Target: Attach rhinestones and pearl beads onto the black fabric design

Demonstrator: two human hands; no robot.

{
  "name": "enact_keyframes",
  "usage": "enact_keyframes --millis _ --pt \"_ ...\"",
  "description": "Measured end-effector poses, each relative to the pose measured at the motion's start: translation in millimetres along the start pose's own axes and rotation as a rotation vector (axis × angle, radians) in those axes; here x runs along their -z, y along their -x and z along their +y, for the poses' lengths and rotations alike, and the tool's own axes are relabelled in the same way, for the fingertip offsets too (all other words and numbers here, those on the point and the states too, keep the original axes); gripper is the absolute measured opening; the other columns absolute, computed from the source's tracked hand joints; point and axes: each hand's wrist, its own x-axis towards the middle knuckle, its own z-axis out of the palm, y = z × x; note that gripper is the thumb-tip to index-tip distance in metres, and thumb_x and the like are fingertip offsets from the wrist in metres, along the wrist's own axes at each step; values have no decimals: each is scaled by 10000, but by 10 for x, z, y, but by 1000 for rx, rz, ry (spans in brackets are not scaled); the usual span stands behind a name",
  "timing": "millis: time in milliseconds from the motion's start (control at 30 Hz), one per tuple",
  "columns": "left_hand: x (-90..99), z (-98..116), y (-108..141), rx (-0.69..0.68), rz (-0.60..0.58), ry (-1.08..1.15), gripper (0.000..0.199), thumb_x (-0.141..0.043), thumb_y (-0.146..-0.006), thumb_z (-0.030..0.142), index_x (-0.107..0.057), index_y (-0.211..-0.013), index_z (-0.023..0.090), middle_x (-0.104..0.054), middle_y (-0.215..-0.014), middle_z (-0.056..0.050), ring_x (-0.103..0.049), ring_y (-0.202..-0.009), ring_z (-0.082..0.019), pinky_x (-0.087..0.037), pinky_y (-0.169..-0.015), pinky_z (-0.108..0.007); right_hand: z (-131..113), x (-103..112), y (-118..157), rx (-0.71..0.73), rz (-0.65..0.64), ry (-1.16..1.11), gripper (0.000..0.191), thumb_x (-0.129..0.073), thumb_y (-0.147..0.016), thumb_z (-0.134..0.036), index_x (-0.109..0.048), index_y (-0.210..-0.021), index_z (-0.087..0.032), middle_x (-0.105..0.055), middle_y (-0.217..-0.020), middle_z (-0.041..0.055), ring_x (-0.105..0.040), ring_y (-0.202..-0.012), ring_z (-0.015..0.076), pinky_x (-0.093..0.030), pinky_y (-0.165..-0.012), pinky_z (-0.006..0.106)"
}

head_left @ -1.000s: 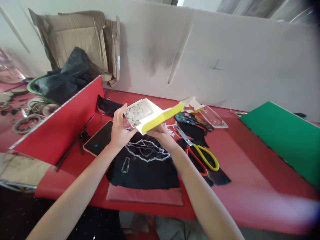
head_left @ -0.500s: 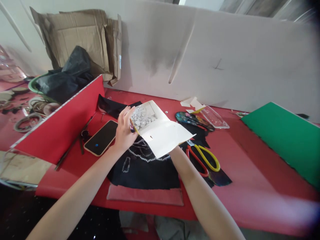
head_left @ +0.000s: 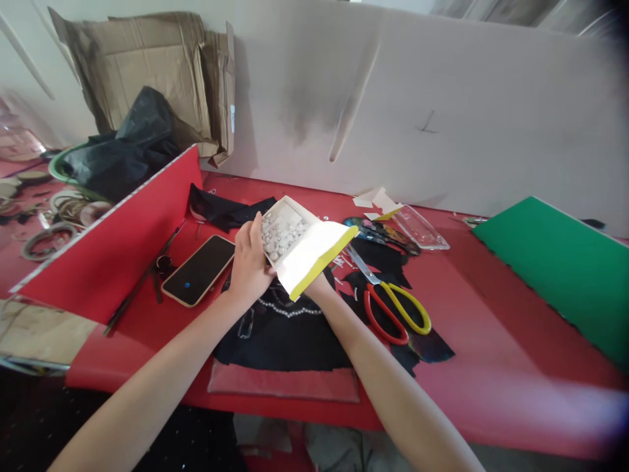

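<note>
A small box (head_left: 279,229) of white pearl-like beads hangs tilted over the work, its white flap (head_left: 314,252) folded open with a yellow edge. My left hand (head_left: 251,259) grips the box's left side, fingers closed round it. Under the flap is my right hand (head_left: 317,286); its fingers are hidden by the flap and box. Below both hands lies a piece of black cloth (head_left: 289,344) with a pearl string (head_left: 289,312) across it. A small clear plastic piece (head_left: 246,323) rests on the cloth's left part.
Scissors (head_left: 393,305) with red and yellow handles lie open at right, among black scraps. A phone (head_left: 199,270) lies left. A red board (head_left: 122,242) and a green board (head_left: 560,275) stand at the sides. Behind are a clear tray (head_left: 422,227) and cardboard (head_left: 147,65).
The box has tilted and its flap has swung up and left, so the yellow edge now faces me. My right hand has moved left, uncovering the scissor blades and small white bits.
</note>
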Motion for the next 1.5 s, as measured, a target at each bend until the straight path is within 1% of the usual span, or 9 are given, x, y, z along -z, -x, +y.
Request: enact_keyframes --millis 233,433,800,933,1000,1100,1200,1300,1500 --pt "46 59 -47 -59 -52 84 1041 -714 -691 181 -104 -1526 296 -375 -1324 -156 -393 -1230 -387 -396 -1015 -633 -275 -38 52 119 139 -54 946 -846 -568 -395 -355 -1372 -310 -564 -1322 90 -499 -1264 329 -462 -1045 535" --pt "90 145 -94 -161 -85 184 901 -642 -816 172 -113 -1531 320 -465 -1229 -119 -537 -1105 -279 -520 -947 -498 -579 162 65 153 141 -214 745 -707 -693 -338 -392 -1369 -351 -526 -1399 32 -494 -1290 280 -456 -1050 491" --pt "121 154 -98 -338 -64 112 782 -662 -850 262 -232 -1501 327 -575 -1133 -88 -559 -1063 -245 -521 -937 -434 -507 310 74 38 114 -305 747 -689 -650 -564 -469 -1320 -320 -616 -1285 69 -620 -1094 302 -577 -777 463" --pt "166 67 -175 -131 -5 351 942 -760 -700 533 -271 -1483 347 -488 -1353 -112 -496 -1232 -296 -504 -988 -468 -497 479 89 8 112 -208 836 -678 -555 -734 -535 -1246 -287 -646 -1233 88 -635 -1061 325 -559 -794 468" --pt "194 -6 -220 75 -75 614 793 -605 -806 616 -283 -1478 345 -490 -1384 -121 -550 -1200 -283 -573 -875 -424 -472 570 105 -16 95 -154 879 -644 -490 -832 -580 -1176 -286 -663 -1197 95 -632 -1065 335 -552 -795 459" --pt "256 -83 -267 338 -517 1023 577 -214 -963 593 -446 -1395 288 -663 -1176 -130 -686 -989 -259 -614 -719 -398 -430 641 130 -37 28 -136 851 -631 -458 -873 -635 -1087 -300 -681 -1155 85 -610 -1117 328 -541 -843 446" --pt "319 -79 -278 469 -782 1220 502 -317 -958 549 -612 -1225 243 -716 -1078 -126 -709 -953 -286 -628 -725 -417 -431 620 149 -25 -77 -154 816 -704 -465 -812 -658 -1083 -281 -690 -1118 83 -594 -1152 319 -526 -901 446" --pt "353 -42 -278 493 -716 1222 378 -481 -912 493 -686 -1098 236 -734 -1058 -111 -717 -939 -300 -643 -693 -403 -475 567 162 -3 -165 -175 823 -750 -476 -761 -657 -1122 -260 -688 -1114 92 -588 -1166 318 -517 -929 446" --pt "372 -35 -288 406 -734 1178 455 -393 -933 535 -681 -1141 250 -749 -1034 -100 -721 -936 -297 -649 -679 -404 -524 543 163 -19 -167 -167 927 -755 -446 -775 -626 -1201 -254 -676 -1157 104 -560 -1206 338 -498 -963 464"
